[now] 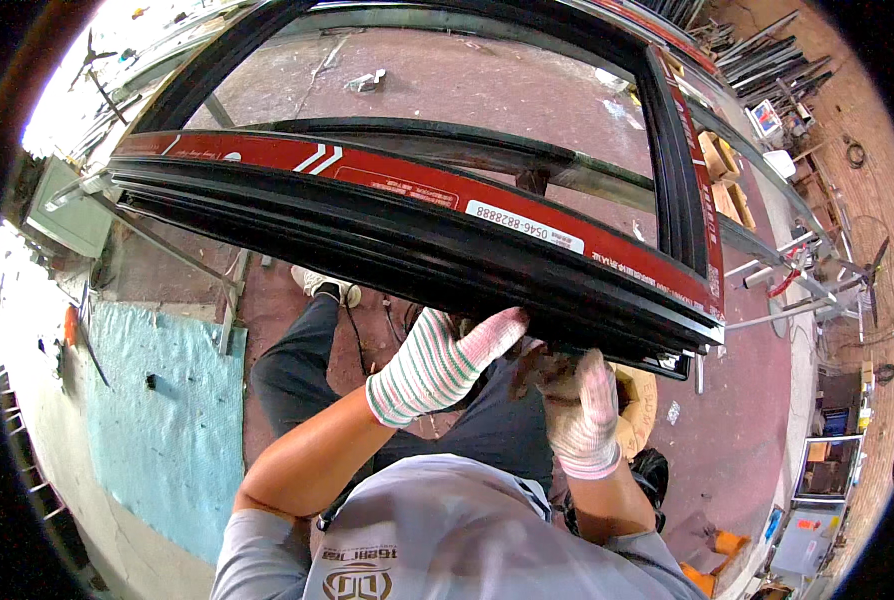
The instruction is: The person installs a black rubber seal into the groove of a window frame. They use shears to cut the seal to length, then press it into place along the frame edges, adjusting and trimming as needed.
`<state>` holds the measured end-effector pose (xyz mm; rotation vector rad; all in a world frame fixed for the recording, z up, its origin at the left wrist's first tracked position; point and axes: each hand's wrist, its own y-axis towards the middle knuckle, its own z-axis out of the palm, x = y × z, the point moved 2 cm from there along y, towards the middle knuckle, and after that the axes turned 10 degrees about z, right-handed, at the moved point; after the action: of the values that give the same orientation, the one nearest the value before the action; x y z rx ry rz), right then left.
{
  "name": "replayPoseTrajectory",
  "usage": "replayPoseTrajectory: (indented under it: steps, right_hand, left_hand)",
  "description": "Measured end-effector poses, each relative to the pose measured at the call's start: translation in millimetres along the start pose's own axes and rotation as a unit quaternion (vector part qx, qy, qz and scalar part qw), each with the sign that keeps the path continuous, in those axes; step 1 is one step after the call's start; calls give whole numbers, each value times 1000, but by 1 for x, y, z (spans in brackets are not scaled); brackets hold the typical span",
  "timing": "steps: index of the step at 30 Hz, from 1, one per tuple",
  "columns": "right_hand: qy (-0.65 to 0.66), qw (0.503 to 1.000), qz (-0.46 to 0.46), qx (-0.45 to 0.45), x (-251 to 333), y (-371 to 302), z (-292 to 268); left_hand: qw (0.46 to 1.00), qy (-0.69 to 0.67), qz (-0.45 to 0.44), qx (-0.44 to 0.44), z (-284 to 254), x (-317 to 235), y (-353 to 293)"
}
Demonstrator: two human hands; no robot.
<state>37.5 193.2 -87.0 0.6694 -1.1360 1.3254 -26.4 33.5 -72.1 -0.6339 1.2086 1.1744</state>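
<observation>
Touching one black frame [387,240] are two gloved hands [422,368] [587,422] whose grip I cannot tell.

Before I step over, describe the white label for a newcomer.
Start at the big black frame across the upper view. Along its near side runs a red strip. Right of the strip's middle sits the white label, a long dark-printed rectangle, unlike the white double chevron farther left.

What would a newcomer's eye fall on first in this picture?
Probably the large black frame with its red strip, stretching across the upper middle. Next, the left hand and right hand, both gloved, at its near edge below centre. A pale blue sheet also stands out at lower left.
</observation>
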Motion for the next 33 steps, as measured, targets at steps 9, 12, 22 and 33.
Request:
replayPoseTrajectory:
  steps: [9, 12, 22, 33]
  right_hand:
    - [26, 998, 24, -58, 2, 12, 8]
    - [18, 997, 11, -76, -2, 16, 6]
    - [-47, 996, -22, -69, 6, 11, 21]
    - [58, 996, 34, -55, 5, 8, -4]
  left_hand:
    - [998, -45, -27, -18, 0, 0, 1]
    - [999, -44, -23, -9, 1, 4, 2]
    - [997, -37, -69, -15, 4, 0, -1]
    - [995, -23, -66, 74, -14, 7, -26]
